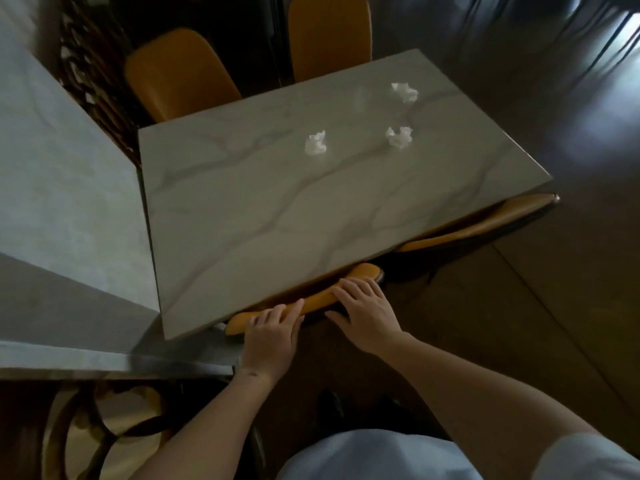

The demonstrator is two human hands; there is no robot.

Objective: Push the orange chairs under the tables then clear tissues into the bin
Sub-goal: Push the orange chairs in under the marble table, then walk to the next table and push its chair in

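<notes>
Near orange chair (346,289), tucked under the marble-patterned counter (277,209) so that only the top edge of its backrest shows beyond the counter's near edge. Left hand (270,336) lies palm-down on the left part of that backrest top, fingers fairly straight and pointing toward the counter; this grip presses rather than clasps. Right hand (367,313) rests on the right part of the same backrest, fingers spread flat over the top edge and thumb extended toward the left hand below the rim; this grip is likewise released, holding nothing. Both forearms reach forward from the lower frame, bare to pale short sleeves.

Second orange chair (485,226), to the right of the first, also sits under the counter's near edge, only its curved backrest rim showing. Two further orange chairs stand at the far side: one (180,77) at the far-left corner with most of its backrest visible, the other (329,32) cut off by the upper frame edge.

Three crumpled white tissues lie on the right half of the counter, well apart from the hands: one (316,143) toward the centre, one (399,136) to its right, one (404,91) nearest the far edge.

A second pale counter (62,202) adjoins on the left, cut off by the frame. Dark wooden floor (519,341) surrounds the furniture. Chair seats and legs are hidden beneath the counter; the lower-left region is dim and hard to make out.
</notes>
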